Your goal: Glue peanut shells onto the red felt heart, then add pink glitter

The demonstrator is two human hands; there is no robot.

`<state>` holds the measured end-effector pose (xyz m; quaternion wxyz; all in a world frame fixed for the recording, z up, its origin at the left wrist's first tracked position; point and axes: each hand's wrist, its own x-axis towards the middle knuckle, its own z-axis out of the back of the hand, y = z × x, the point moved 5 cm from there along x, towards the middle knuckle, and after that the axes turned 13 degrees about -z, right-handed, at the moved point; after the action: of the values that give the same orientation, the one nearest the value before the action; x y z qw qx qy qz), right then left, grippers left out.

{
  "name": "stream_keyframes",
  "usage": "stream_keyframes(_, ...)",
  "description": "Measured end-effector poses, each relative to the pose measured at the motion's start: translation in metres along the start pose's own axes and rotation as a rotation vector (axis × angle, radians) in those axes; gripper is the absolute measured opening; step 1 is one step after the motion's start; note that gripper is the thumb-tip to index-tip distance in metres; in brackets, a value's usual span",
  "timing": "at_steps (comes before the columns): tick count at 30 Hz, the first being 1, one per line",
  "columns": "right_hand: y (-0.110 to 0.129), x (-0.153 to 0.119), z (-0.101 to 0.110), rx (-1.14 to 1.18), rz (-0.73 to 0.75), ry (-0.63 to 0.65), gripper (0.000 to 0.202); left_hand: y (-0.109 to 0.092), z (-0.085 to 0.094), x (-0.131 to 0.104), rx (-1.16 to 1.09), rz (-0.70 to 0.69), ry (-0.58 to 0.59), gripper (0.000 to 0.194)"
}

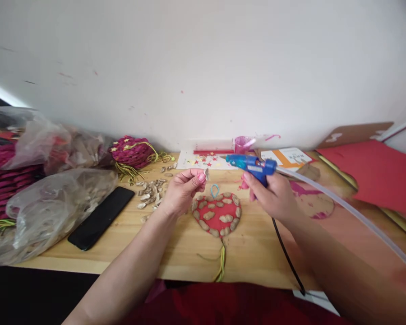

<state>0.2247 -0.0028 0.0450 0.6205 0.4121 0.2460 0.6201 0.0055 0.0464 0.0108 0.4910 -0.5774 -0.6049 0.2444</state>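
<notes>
Between the thumb and fingers of my left hand [186, 187] is a small peanut shell [206, 174], pinched above the table. My right hand [270, 194] grips a blue hot glue gun [252, 163], its nozzle pointing left toward the shell but apart from it. A long translucent glue stick [345, 205] runs out of the gun's back. Below and between my hands lies a red heart [219, 212] with peanut shells around its edge and several on its middle. It has a blue loop [215, 190] on top and a yellow-green tassel [221, 262] at the bottom.
Loose peanut shells [150, 192] lie left of my left hand. Further left are a black phone [101, 217], plastic bags [61, 207] and a magenta woven piece [130, 151]. Star stickers [208, 160] lie at the back; red sheets [375, 171] are at right. A black cord [286, 255] hangs from the gun.
</notes>
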Motion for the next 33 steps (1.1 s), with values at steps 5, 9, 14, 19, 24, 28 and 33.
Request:
stream_keyframes(5, -0.035, 0.014, -0.021, 0.237, -0.211, 0.055, 0.049, 0.008, -0.017, -0.013, 0.490, -0.023, 0.337, 0.018)
stream_keyframes(9, -0.043, 0.016, -0.034, 0.291, -0.238, 0.083, 0.055, 0.004, -0.032, -0.020, 0.821, -0.214, 0.564, 0.006)
stream_keyframes(14, -0.044, 0.013, -0.044, 0.329, -0.210, 0.097, 0.054, 0.006, -0.043, -0.027, 1.107, -0.319, 0.700, 0.012)
stream_keyframes(19, -0.052, 0.015, -0.052, 0.323, -0.199, 0.111, 0.050, 0.013, -0.046, -0.032, 1.218, -0.414, 0.722, 0.013)
stream_keyframes(24, -0.057, 0.017, -0.056, 0.353, -0.212, 0.118, 0.049, 0.018, -0.052, -0.035, 1.307, -0.404, 0.760, 0.013)
stream_keyframes(28, -0.057, 0.017, -0.056, 0.373, -0.219, 0.122, 0.049, 0.019, -0.058, -0.035, 1.385, -0.395, 0.784, 0.016)
stream_keyframes(33, -0.055, 0.018, -0.055, 0.398, -0.225, 0.134, 0.046, 0.022, -0.062, -0.038, 1.496, -0.376, 0.835, 0.017)
